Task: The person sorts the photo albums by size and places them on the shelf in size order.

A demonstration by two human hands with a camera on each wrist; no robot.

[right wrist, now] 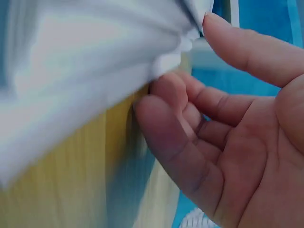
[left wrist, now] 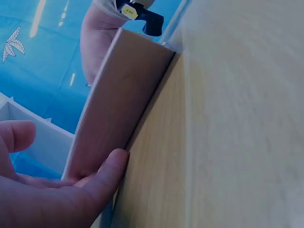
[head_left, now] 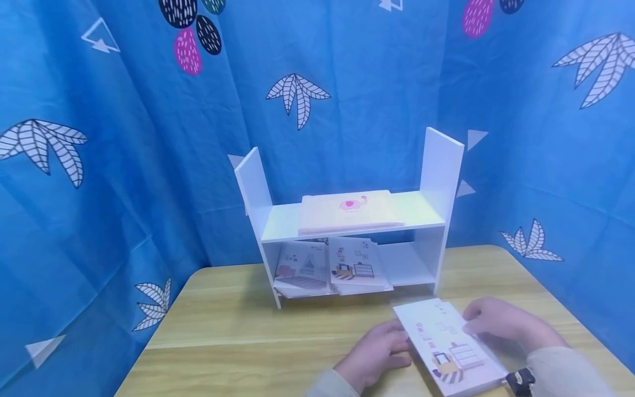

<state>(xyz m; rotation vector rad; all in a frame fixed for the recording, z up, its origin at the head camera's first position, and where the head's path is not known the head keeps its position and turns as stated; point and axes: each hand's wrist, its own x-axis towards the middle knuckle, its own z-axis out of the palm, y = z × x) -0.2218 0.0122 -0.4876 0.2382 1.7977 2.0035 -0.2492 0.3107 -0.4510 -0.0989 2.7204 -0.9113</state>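
A small stack of notebooks (head_left: pixel 441 344) with a pale cover, printed with furniture drawings, is tilted above the wooden table in the head view. My right hand (head_left: pixel 511 325) grips its right edge, thumb on the cover side. In the right wrist view the fingers (right wrist: pixel 164 123) curl below the blurred white pages (right wrist: pixel 90 71). On the left side, my left hand (head_left: pixel 374 353) touches the notebooks' edge with extended fingers. The left wrist view shows a fingertip (left wrist: pixel 116 159) against the brownish underside (left wrist: pixel 123 90). How many notebooks are in the stack I cannot tell.
A white two-tier shelf (head_left: pixel 431 220) stands at the table's back. Pink notebooks with an elephant (head_left: pixel 352 207) lie on its upper board. Two piles of notebooks, left (head_left: pixel 302 267) and middle (head_left: pixel 357 264), lie on the lower board. Blue patterned curtains (head_left: pixel 347 82) surround the table (head_left: pixel 223 331).
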